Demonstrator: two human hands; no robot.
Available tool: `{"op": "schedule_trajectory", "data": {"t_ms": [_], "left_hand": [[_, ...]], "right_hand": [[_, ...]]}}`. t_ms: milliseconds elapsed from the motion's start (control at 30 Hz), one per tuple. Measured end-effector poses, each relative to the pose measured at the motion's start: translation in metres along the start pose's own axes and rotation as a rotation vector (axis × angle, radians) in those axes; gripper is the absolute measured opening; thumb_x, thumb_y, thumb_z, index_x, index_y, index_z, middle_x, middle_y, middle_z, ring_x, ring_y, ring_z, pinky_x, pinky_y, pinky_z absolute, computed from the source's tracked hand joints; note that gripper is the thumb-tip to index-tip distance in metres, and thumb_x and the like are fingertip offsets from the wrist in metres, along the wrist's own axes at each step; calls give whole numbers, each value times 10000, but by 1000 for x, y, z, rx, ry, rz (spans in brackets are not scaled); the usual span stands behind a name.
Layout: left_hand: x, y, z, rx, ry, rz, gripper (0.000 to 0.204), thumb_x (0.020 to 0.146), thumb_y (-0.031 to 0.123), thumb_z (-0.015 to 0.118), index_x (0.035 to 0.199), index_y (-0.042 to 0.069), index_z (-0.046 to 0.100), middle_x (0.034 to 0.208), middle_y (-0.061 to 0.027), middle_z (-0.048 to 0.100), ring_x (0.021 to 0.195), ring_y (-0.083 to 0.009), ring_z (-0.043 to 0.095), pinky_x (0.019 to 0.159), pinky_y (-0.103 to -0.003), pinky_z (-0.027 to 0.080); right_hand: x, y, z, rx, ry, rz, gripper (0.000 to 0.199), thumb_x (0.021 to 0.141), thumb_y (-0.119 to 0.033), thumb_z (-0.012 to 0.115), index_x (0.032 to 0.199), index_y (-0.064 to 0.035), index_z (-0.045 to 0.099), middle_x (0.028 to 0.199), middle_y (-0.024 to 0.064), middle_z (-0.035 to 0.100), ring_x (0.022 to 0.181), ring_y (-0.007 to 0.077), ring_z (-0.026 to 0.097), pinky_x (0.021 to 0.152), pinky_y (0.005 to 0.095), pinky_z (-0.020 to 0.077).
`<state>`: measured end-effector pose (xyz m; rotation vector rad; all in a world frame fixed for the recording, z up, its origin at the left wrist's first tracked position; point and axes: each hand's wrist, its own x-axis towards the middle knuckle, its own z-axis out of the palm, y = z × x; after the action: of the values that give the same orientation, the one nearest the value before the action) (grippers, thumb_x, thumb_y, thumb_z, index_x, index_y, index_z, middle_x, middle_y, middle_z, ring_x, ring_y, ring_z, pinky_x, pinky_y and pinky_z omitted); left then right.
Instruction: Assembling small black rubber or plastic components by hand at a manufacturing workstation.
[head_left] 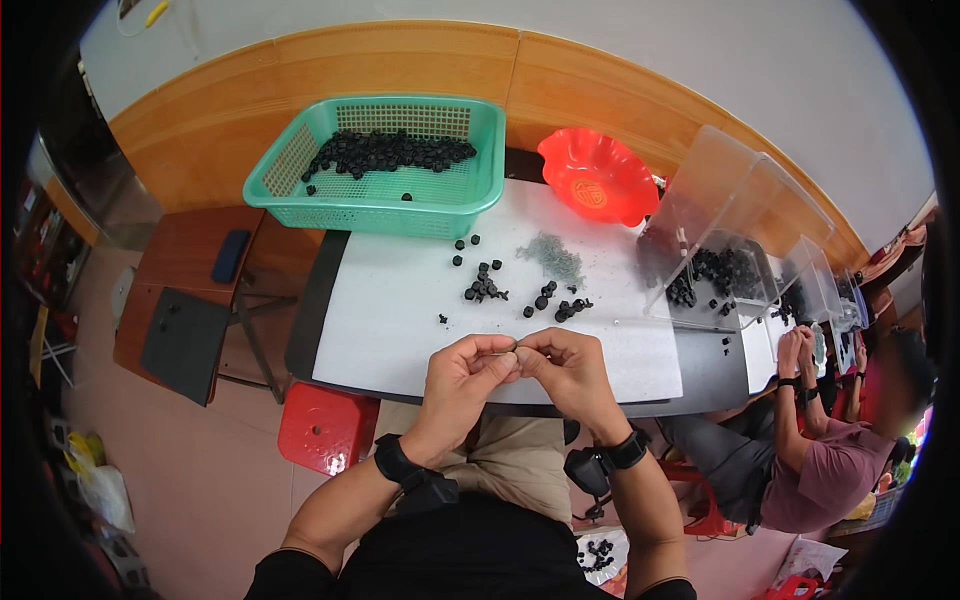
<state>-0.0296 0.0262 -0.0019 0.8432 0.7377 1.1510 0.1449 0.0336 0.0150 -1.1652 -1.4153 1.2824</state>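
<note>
Black shirt (450, 545) nearest my view; left hand (456, 388) and right hand (570, 380) meet above the near part of the white sheet (400, 320).
From my end, I see both closed to a thumb-and-finger pinch, tips touching; I can't tell what, if anything, they grip. Loose black parts (484, 290) lie on the sheet just beyond, some left of the pale grey pile (552, 258), some on its near side. I'd brace the fingertips together, pinch lightly and work low, so anything dropped should land on the sheet. The thumbs hide the contact point, the other fingers curl mostly out of sight, the lower edge cuts off the shirt, and the clear box (715, 190) at right blurs its contents.
</note>
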Motion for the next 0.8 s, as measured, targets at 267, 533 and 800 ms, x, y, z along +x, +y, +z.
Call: {"op": "schedule_trajectory", "data": {"t_ms": [267, 533, 800], "left_hand": [[1, 0, 7, -70, -16, -41, 201, 935, 12, 677, 1122, -52, 639, 1023, -119, 698, 876, -155, 701, 813, -274, 591], [2, -2, 7, -24, -30, 37, 164, 916, 4, 703, 1068, -41, 659, 1015, -107, 704, 856, -149, 699, 797, -273, 588], [1, -6, 3, -66, -79, 25, 130, 906, -37, 694, 1033, -18, 679, 932, -65, 690, 826, -135, 691, 774, -268, 577]], "right_hand": [[-8, -2, -2, 215, -32, -17, 110, 977, 14, 605, 1063, 75, 635, 931, 120, 700, 823, 166, 692, 766, 290, 580], [-8, -5, -8, 212, -52, -47, 112, 978, 9, 608, 1078, 58, 619, 936, 105, 700, 829, 151, 680, 760, 281, 566], [44, -13, -74, -839, 342, -104, 183, 815, -67, 692, 986, -2, 705, 870, 168, 731, 799, 300, 713, 720, 376, 544]]}}
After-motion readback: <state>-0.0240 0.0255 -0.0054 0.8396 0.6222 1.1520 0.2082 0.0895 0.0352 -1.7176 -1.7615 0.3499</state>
